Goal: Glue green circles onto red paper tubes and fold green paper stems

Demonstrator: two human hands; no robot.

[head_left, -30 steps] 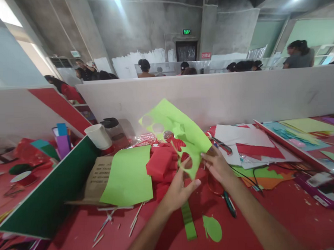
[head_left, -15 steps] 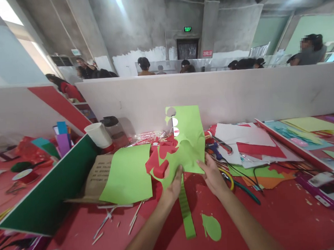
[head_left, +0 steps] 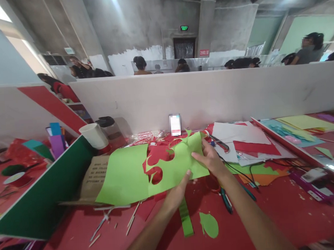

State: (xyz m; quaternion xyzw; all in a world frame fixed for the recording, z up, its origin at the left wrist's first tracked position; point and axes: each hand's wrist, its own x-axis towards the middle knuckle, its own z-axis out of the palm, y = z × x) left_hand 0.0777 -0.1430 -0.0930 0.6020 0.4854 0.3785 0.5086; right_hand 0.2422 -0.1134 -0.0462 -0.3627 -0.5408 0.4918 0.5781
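Red tabletop (head_left: 74, 234) fills the lower frame. Left hand (head_left: 178, 193) and right hand (head_left: 212, 158) both pinch the holed green sheet (head_left: 175, 173), centre; uneven pull could rip its thinnest parts.

The cut green paper (head_left: 176, 172), upright half a second earlier, has been lowered and turned lengthwise. Its holed edge, previously on the left, now lies along the upper left. Its left end now meets the green sheet (head_left: 125, 175) in view; contact cannot be confirmed. The right hand (head_left: 211, 159) has risen slightly. The phone (head_left: 175, 124), formerly screened by the paper, is exposed.
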